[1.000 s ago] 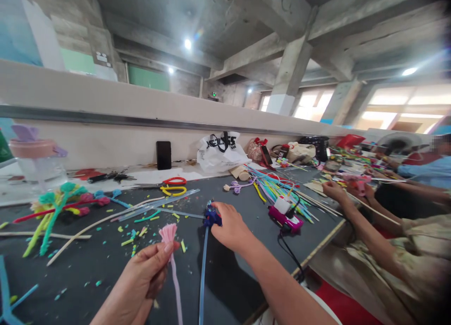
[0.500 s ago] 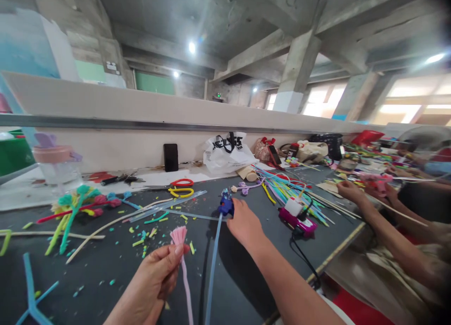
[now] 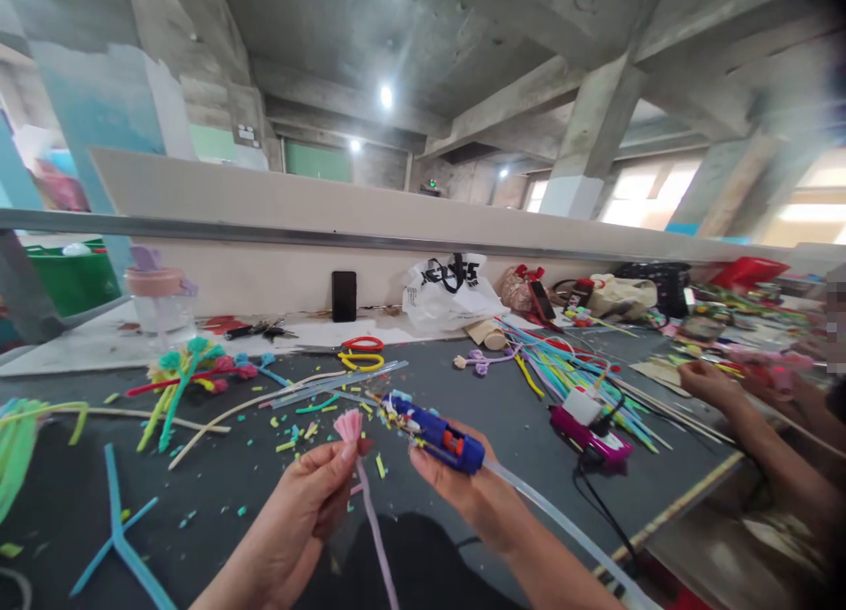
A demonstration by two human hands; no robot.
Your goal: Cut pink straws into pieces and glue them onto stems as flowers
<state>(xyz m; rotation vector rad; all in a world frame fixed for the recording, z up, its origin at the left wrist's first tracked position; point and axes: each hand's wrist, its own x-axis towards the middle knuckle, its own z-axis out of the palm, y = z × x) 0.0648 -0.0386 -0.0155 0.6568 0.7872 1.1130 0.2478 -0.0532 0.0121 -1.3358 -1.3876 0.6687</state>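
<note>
Between thumb and fingers, my left hand (image 3: 307, 495) pinches a pink pipe-cleaner flower (image 3: 348, 425), its fringed head upward. A pale pink stem (image 3: 376, 539) hangs below those fingers to the bottom of the view. My right hand (image 3: 463, 482) is wrapped round a blue hot glue gun (image 3: 433, 434). The gun lies tilted across the palm, its nozzle toward the upper left, close to the pink head but apart from it. A long clear glue stick (image 3: 561, 513) sticks out of the gun's back end toward the lower right.
Scissors (image 3: 360, 353), pipe cleaners (image 3: 555, 363) and cut scraps lie on the dark table (image 3: 264, 557). A purple power strip (image 3: 590, 435) with a plug stands right. Along the back are a phone (image 3: 344, 296), a white bag (image 3: 449, 297) and a cup (image 3: 159, 297). A co-worker's hands (image 3: 710, 385) are far right.
My right hand has lifted the glue gun from the table and turned it, nozzle toward the flower. The glue stick now trails to the lower right. The view has shifted left.
</note>
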